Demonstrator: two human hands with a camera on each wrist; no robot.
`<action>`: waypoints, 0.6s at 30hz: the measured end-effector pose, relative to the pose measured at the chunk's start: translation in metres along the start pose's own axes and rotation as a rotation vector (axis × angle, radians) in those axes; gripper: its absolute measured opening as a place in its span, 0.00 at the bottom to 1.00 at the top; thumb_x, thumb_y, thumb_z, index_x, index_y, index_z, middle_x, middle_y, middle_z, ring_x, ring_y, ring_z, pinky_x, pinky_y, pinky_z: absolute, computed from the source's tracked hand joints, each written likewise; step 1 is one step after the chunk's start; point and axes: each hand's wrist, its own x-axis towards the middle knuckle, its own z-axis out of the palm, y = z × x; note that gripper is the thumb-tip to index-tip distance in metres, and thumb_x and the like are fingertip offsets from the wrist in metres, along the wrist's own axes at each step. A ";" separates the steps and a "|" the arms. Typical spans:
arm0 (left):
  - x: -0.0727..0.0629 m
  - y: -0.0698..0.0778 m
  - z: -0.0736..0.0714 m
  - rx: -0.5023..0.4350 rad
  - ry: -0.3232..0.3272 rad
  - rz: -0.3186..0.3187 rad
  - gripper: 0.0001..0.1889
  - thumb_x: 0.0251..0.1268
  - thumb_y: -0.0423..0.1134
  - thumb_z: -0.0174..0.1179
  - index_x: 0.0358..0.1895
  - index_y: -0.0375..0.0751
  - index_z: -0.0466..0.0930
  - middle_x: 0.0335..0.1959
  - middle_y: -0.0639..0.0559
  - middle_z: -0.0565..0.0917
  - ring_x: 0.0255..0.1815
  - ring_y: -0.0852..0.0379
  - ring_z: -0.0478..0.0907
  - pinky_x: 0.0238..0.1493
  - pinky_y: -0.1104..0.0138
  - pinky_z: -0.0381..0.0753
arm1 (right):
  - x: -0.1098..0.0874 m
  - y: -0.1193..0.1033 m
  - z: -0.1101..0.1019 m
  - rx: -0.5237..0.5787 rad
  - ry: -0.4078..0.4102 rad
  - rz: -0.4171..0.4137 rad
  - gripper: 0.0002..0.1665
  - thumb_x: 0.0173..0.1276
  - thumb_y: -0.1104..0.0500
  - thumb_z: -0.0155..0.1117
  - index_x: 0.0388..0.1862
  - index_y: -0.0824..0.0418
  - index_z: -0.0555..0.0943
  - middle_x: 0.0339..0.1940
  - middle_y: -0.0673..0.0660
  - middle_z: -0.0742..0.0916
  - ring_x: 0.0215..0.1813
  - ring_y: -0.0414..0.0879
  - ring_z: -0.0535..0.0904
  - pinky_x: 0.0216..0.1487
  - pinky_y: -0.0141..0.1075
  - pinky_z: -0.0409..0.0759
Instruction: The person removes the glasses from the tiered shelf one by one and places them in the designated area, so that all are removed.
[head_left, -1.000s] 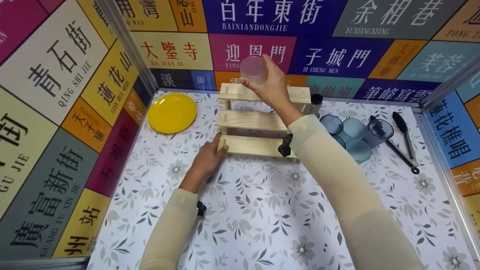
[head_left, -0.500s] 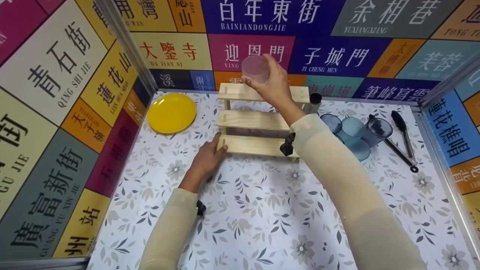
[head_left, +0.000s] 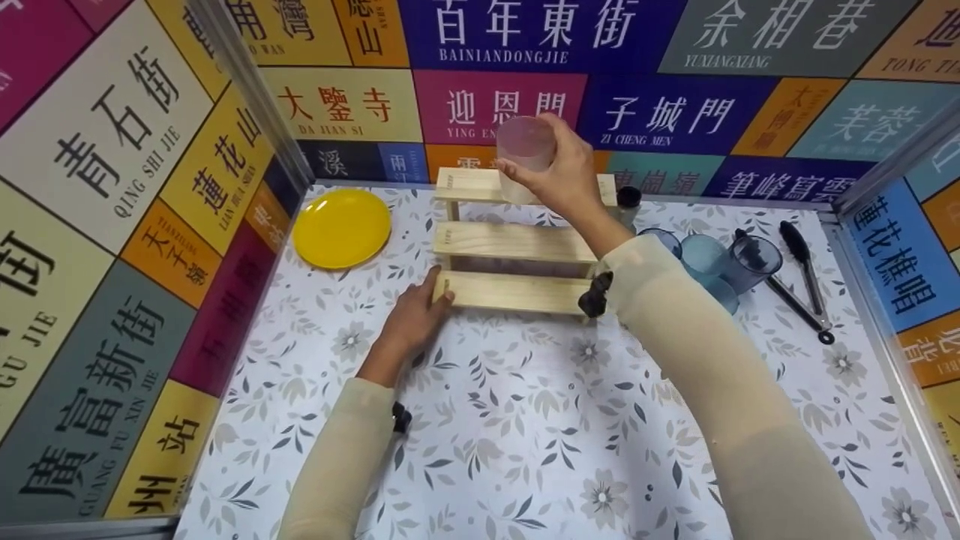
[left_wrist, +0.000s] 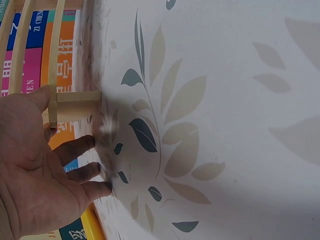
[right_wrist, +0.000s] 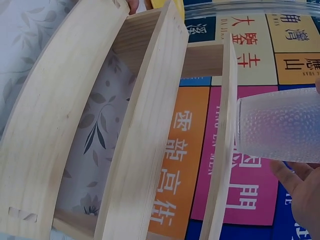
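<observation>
A clear cup (head_left: 523, 146) with a bumpy surface is in my right hand (head_left: 568, 169), held between thumb and fingers at the top of the three-tier wooden rack (head_left: 517, 241). In the right wrist view the base of the cup (right_wrist: 280, 125) meets the edge of the top board (right_wrist: 222, 150); whether it bears weight there I cannot tell. At the rack's left end, my left hand (head_left: 416, 311) grips the lowest board. The left wrist view has the thumb and index finger at the board's end (left_wrist: 53, 110), while the other fingers (left_wrist: 82, 172) stretch past it.
A yellow plate (head_left: 342, 228) lies left of the rack. To its right stand several bluish cups (head_left: 750, 262), partly behind my right sleeve, with black-tipped tongs (head_left: 806, 274) beyond them. A dark-capped container (head_left: 628, 201) stands by the rack's right rear. Printed panels wall the table.
My right hand and the cup have shifted a little to the right along the rack's top and slightly down. The left hand keeps its place on the lowest board.
</observation>
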 end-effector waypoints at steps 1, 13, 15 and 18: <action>0.000 0.000 0.000 0.003 0.001 0.003 0.39 0.90 0.62 0.46 0.93 0.53 0.50 0.84 0.31 0.70 0.87 0.28 0.62 0.84 0.34 0.64 | -0.001 0.001 -0.002 -0.003 0.006 -0.003 0.57 0.58 0.35 0.89 0.80 0.56 0.75 0.72 0.59 0.87 0.70 0.55 0.83 0.68 0.49 0.86; -0.001 0.003 -0.001 -0.008 0.012 0.004 0.37 0.90 0.60 0.48 0.92 0.53 0.52 0.83 0.31 0.72 0.86 0.29 0.65 0.84 0.36 0.65 | -0.014 0.022 -0.038 0.102 -0.035 0.114 0.55 0.52 0.36 0.93 0.77 0.46 0.79 0.70 0.49 0.88 0.67 0.50 0.83 0.71 0.48 0.82; -0.001 0.004 -0.001 -0.007 0.006 -0.002 0.38 0.90 0.60 0.48 0.93 0.53 0.51 0.84 0.31 0.71 0.87 0.28 0.64 0.84 0.35 0.64 | -0.017 0.026 -0.044 0.138 -0.047 0.128 0.54 0.51 0.37 0.94 0.76 0.45 0.79 0.68 0.48 0.88 0.67 0.49 0.84 0.71 0.48 0.82; -0.001 0.003 0.000 -0.007 0.004 -0.007 0.38 0.90 0.60 0.47 0.93 0.53 0.51 0.85 0.31 0.69 0.88 0.28 0.61 0.85 0.35 0.62 | -0.021 0.032 -0.053 0.169 -0.061 0.138 0.53 0.52 0.38 0.94 0.76 0.44 0.80 0.66 0.47 0.90 0.65 0.46 0.85 0.69 0.45 0.83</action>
